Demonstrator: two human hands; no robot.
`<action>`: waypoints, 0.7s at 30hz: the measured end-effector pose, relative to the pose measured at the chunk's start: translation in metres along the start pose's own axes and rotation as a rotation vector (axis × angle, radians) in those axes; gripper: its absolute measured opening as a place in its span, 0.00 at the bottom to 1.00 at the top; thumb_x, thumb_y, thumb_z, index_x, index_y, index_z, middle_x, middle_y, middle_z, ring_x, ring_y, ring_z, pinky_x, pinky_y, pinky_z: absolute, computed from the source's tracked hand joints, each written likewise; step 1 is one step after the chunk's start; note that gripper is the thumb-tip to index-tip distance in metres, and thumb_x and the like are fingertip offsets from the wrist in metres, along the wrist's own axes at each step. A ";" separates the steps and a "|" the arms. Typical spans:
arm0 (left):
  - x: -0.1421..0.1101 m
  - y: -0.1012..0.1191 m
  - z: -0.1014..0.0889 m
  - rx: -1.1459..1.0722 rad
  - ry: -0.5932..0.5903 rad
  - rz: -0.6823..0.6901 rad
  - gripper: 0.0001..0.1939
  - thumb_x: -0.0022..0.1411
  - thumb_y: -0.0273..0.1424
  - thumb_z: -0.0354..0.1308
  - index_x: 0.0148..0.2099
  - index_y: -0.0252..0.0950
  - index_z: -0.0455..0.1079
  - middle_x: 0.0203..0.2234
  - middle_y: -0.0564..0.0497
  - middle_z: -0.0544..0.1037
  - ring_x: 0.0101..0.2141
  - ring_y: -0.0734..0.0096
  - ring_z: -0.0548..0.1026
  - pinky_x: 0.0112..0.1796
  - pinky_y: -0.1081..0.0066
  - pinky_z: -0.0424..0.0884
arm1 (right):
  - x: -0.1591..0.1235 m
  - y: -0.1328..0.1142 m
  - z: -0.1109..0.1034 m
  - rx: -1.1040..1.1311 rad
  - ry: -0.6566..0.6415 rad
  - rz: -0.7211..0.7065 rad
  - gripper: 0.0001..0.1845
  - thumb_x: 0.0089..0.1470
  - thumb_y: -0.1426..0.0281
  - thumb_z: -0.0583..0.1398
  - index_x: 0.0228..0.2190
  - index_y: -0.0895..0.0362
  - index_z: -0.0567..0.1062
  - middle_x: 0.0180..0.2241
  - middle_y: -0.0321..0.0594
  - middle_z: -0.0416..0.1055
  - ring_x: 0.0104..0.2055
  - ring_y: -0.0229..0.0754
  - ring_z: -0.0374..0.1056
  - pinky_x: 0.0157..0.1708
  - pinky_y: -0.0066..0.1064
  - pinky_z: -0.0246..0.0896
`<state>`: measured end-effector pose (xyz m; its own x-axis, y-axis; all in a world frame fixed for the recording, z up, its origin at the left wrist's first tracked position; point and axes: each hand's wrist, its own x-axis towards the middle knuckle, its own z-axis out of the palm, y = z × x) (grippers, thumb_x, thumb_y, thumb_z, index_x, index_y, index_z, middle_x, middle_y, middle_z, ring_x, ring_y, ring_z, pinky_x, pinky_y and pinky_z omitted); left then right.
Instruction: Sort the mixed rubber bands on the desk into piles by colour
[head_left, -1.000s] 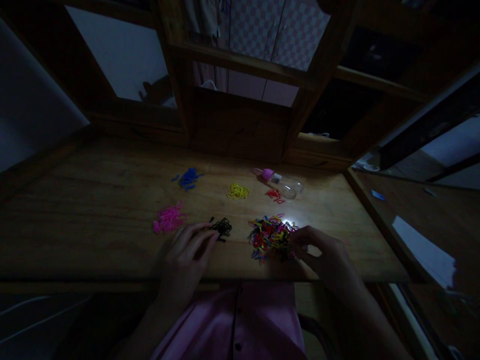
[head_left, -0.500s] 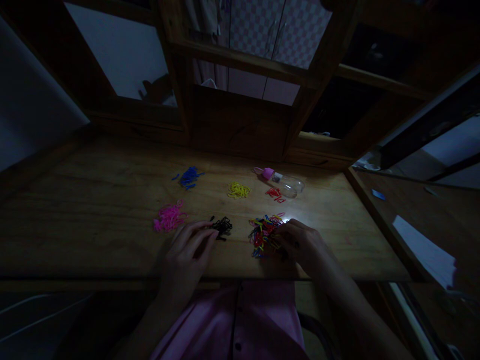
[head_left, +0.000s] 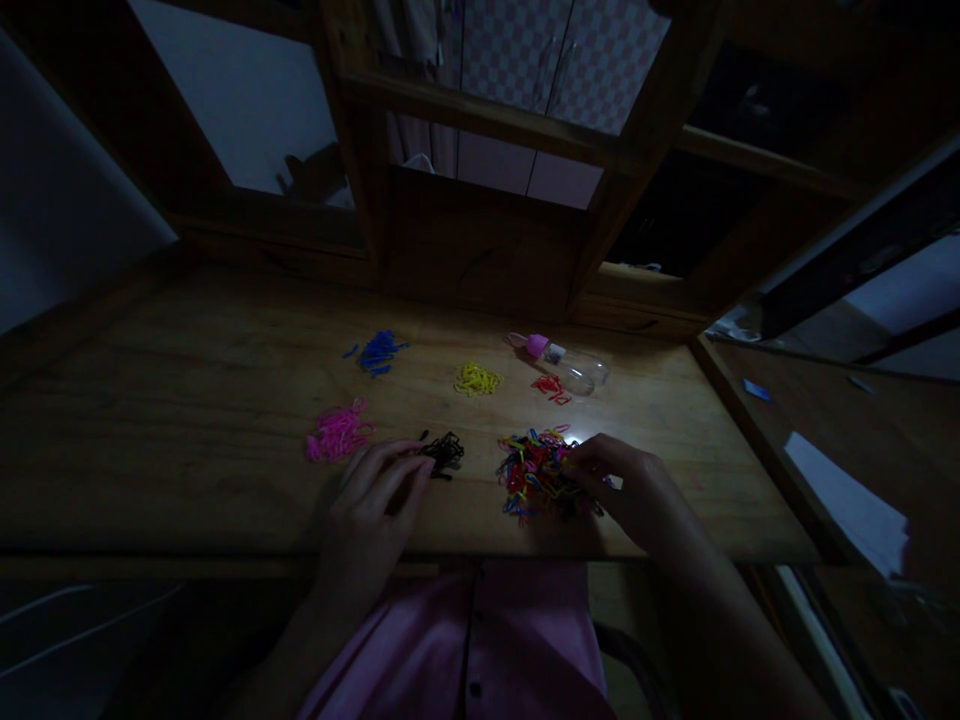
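Note:
My left hand [head_left: 377, 495] rests at the left edge of a pile of black clips [head_left: 445, 452]. Its thumb and index fingertip come together there; whatever is between them is too dark to make out. Over a mixed heap of coloured clips [head_left: 532, 475], which look like paper clips, my right hand [head_left: 626, 485] is closed in a pinch at the heap's right side. What those fingertips hold is hidden. Sorted by colour, other clips lie around: pink clips [head_left: 339, 432], blue clips [head_left: 379, 352], yellow clips [head_left: 477, 379] and a few red clips [head_left: 551, 387].
Behind the red clips a clear plastic bottle [head_left: 577, 372] with a pink cap lies on its side. Wooden shelving [head_left: 480, 240] closes off the back of the desk [head_left: 187, 420]. White paper [head_left: 847, 505] lies on a lower surface at the right.
My right hand has shifted slightly right and back from the middle of the mixed heap, uncovering more of it. My left hand has stayed by the black clips.

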<state>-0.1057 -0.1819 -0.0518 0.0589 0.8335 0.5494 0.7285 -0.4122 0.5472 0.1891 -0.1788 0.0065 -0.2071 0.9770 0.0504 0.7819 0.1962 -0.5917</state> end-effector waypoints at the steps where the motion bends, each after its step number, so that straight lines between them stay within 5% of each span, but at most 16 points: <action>1: 0.000 0.000 0.000 -0.002 -0.001 0.000 0.04 0.62 0.29 0.57 0.40 0.40 0.73 0.41 0.50 0.76 0.43 0.63 0.74 0.49 0.60 0.70 | 0.000 -0.002 0.002 -0.026 -0.015 -0.023 0.04 0.58 0.71 0.59 0.34 0.54 0.75 0.32 0.39 0.73 0.32 0.40 0.69 0.32 0.30 0.64; 12: -0.002 -0.001 0.000 0.006 -0.011 -0.003 0.05 0.62 0.28 0.58 0.41 0.40 0.72 0.41 0.50 0.76 0.44 0.64 0.73 0.49 0.61 0.69 | 0.007 -0.007 0.023 -0.154 -0.061 -0.119 0.12 0.62 0.74 0.52 0.33 0.55 0.75 0.34 0.42 0.70 0.33 0.40 0.68 0.33 0.30 0.61; 17: -0.002 0.000 0.001 0.012 -0.014 -0.005 0.05 0.62 0.28 0.58 0.41 0.40 0.72 0.41 0.49 0.76 0.44 0.63 0.73 0.48 0.61 0.69 | 0.008 -0.008 0.012 0.028 0.012 -0.033 0.08 0.61 0.71 0.55 0.34 0.56 0.74 0.36 0.42 0.70 0.35 0.40 0.67 0.34 0.31 0.61; 21: 0.000 0.001 0.000 0.005 -0.019 -0.001 0.05 0.62 0.28 0.58 0.41 0.39 0.72 0.41 0.49 0.76 0.44 0.64 0.73 0.48 0.61 0.69 | 0.008 -0.003 0.002 0.390 -0.037 0.123 0.09 0.59 0.64 0.59 0.35 0.56 0.73 0.31 0.39 0.70 0.32 0.38 0.66 0.30 0.29 0.60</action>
<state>-0.1051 -0.1829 -0.0510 0.0713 0.8406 0.5369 0.7320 -0.4098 0.5443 0.1844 -0.1714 0.0073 -0.1526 0.9862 -0.0639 0.5221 0.0255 -0.8525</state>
